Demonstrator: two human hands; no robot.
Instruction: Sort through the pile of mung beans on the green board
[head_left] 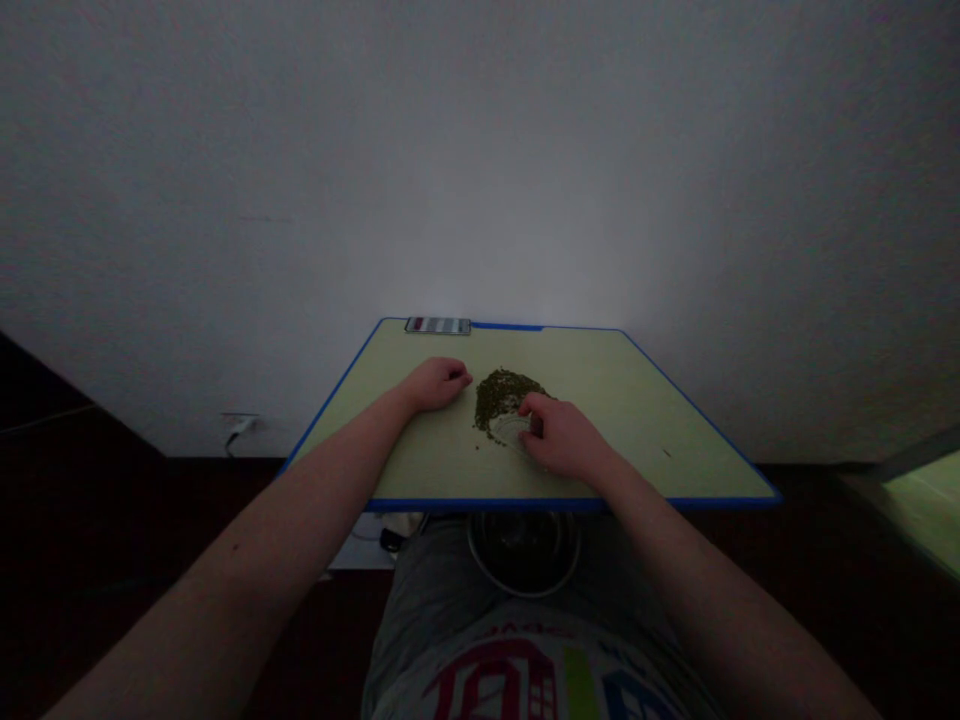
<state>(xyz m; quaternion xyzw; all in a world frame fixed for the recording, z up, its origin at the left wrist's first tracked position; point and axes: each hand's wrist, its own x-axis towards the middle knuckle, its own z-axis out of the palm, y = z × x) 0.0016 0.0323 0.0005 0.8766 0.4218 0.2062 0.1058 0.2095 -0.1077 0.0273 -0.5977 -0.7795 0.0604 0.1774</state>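
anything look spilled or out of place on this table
The small dark grains lie loose on the table, with one stray grain just off the pile's near side; I can't tell whether they were spilled or put there. A dark sliver or mark sits alone toward the right, away from the pile.

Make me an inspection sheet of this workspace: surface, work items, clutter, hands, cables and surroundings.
Surface: pale tabletop, blue-edged.
Work items: heap of small dark grains, a few loose; pale, patterned item beside it, too unclear to name; metal bowl below the near edge.
Clutter: phone-like slab at the far edge.
Hands: left hand curled left of the heap; right hand at the patterned item, grip unclear.
Cables: pale cord by the wall, lower left.
Surroundings: plain wall, dark floor.
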